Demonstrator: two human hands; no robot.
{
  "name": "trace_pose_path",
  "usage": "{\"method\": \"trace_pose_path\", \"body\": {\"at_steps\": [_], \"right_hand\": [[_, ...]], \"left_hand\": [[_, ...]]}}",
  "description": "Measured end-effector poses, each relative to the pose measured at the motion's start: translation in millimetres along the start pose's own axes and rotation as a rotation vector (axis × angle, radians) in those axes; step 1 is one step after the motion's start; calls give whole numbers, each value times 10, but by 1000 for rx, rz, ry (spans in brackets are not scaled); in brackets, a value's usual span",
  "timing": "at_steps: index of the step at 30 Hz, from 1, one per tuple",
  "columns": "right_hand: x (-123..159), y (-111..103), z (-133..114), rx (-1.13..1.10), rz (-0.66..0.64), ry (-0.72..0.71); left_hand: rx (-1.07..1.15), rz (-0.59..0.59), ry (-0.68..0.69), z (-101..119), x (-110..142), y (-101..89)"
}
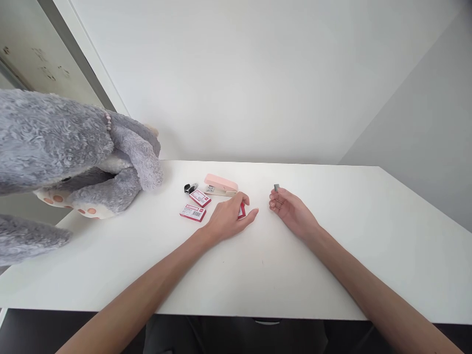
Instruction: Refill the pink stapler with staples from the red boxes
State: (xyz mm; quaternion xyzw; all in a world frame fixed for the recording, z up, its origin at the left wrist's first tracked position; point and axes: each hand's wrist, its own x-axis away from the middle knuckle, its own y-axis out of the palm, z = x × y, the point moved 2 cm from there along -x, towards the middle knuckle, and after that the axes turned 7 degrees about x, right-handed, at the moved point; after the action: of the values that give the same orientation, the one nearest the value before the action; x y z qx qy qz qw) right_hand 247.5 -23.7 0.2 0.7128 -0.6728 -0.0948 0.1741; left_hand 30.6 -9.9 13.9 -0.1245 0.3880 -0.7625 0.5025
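A small grey strip of staples (pixel 276 187) stands up from the fingertips of my right hand (pixel 295 212), which pinches it just above the table. My left hand (pixel 229 216) curls over a red-and-white staple box (pixel 241 211). Only one end of that box shows between the thumb and fingers. Just behind my left hand lies a pink stapler (pixel 221 183) with a cream base, its top arm raised a little. Two more staple boxes, one nearer the stapler (pixel 200 197) and one closer to me (pixel 193 212), lie flat to the left.
A black staple remover (pixel 190 188) sits left of the stapler. The large grey plush toy (pixel 121 162) takes up the left end of the white table (pixel 258 275). Behind the table rises a white wall (pixel 243 78).
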Motion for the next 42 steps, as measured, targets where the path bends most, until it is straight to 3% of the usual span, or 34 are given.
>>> {"method": "trace_pose_path", "body": {"at_steps": [6, 9, 12, 20, 23, 28, 35, 42], "right_hand": [[2, 6, -1, -3, -4, 3], [0, 6, -2, -3, -5, 4], [1, 5, -4, 2, -6, 0], [-2, 3, 6, -19, -16, 0], [-9, -1, 9, -20, -20, -1], [-19, -15, 19, 18, -21, -9], [-5, 4, 35, 174, -85, -53], [17, 20, 25, 233, -99, -76]], "left_hand": [[19, -184, 108, 10, 45, -1], [63, -212, 179, 21, 56, 5], [138, -193, 194, 3, 48, 33], [384, -186, 38, -57, 7, 63], [282, -191, 19, -52, -10, 52], [89, -148, 137, -20, -45, 32], [227, -93, 5, -57, -16, 55], [253, 2, 20, -70, -33, 41]]}}
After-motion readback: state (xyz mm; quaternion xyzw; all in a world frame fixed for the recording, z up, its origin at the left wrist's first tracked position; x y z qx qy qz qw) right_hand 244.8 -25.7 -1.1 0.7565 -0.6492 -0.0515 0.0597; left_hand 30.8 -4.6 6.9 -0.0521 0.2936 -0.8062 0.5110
